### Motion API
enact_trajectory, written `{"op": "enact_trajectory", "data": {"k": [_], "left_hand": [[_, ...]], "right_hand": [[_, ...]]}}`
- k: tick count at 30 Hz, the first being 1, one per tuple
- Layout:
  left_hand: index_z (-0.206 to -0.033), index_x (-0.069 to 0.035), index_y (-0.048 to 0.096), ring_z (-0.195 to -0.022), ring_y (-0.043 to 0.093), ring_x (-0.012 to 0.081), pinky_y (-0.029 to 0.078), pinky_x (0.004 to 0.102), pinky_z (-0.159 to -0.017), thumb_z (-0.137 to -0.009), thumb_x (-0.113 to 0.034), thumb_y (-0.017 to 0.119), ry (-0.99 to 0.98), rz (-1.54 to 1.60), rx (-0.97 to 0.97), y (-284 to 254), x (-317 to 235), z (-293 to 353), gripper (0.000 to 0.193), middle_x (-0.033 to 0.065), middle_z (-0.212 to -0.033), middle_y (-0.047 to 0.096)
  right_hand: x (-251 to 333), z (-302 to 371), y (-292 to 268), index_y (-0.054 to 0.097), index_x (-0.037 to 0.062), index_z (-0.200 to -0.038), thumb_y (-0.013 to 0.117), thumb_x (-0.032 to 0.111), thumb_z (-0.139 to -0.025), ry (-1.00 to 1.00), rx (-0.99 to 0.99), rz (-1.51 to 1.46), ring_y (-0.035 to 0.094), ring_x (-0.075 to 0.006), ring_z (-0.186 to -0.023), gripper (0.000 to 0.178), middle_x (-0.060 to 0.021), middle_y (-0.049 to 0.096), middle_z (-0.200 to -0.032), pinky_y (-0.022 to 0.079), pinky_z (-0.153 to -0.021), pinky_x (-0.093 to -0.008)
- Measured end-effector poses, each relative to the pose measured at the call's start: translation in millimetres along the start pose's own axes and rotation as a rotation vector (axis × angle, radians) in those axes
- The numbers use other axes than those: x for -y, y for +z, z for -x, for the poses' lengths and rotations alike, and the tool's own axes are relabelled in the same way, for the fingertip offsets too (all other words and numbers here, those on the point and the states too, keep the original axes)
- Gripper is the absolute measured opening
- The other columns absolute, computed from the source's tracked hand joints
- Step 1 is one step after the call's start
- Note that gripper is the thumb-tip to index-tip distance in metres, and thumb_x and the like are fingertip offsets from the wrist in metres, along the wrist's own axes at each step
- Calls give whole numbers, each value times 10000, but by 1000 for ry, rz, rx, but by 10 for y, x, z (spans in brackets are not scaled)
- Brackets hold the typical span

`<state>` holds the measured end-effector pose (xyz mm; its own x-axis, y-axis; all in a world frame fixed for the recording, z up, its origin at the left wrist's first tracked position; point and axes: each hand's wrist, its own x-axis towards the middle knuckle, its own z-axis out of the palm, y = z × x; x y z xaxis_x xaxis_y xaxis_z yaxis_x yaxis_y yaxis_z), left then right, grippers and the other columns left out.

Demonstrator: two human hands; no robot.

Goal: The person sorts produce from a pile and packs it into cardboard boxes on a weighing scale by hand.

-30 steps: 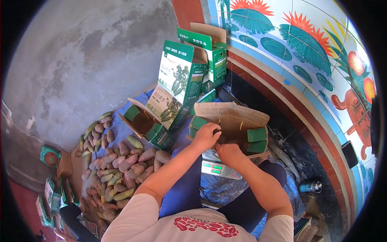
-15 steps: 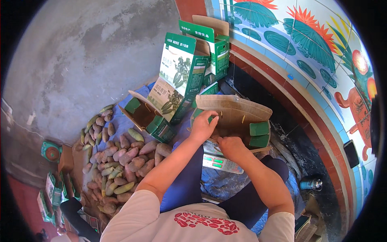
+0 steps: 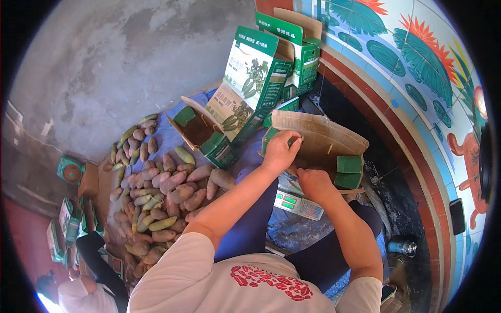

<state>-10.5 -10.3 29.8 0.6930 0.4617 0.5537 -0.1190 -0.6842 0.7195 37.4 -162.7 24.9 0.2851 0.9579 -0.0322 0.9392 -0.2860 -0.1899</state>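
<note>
An open cardboard box stands before me, brown inside, with its far flap raised and green end flaps. My left hand is over its left side, fingers curled and pinched together; whatever they hold is hidden. My right hand is closed at the box's near edge and appears to grip it. Beneath the box, a digital scale with lit green displays sits between my legs. The contents of the box are mostly blocked by my hands.
Left of me lies a heap of reddish and green tubers on a blue sheet. Another open box and tall green-white cartons stand beyond. A metal canister is at right. Another person is at lower left.
The view has swung left, shifting the scene rightward and showing more of the other person. Both hands keep nearly the same places at the box.
</note>
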Motion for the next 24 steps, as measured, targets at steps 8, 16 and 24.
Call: {"op": "enact_trajectory", "data": {"k": [8,16,24], "left_hand": [[-905,-30,615,-824,605,262,466,327,-747,-798,-88,603,-77,84,-43,-14,-55,19,123,134,-886,626],[-999,-38,610,-848,572,104,453,237,-761,-858,-40,554,-296,219,-148,-559,309,392,152,43,-973,631],[-976,-34,619,-867,637,283,502,353,-768,-786,-148,594,-674,-362,-33,-1293,1454,1885,223,161,-859,653]], "right_hand": [[-14,32,33,581,57,-995,496,104,-812,-25,-72,29,649,-291,-680,207,-134,649,-737,510,-565,-403],[9,37,16,563,46,-912,541,154,-815,-38,-67,14,646,-306,-697,146,-146,643,-741,514,-587,-404],[44,10,-3,517,31,-920,593,175,-813,46,14,-72,609,-348,-799,195,-172,620,-824,485,-686,-439]]}}
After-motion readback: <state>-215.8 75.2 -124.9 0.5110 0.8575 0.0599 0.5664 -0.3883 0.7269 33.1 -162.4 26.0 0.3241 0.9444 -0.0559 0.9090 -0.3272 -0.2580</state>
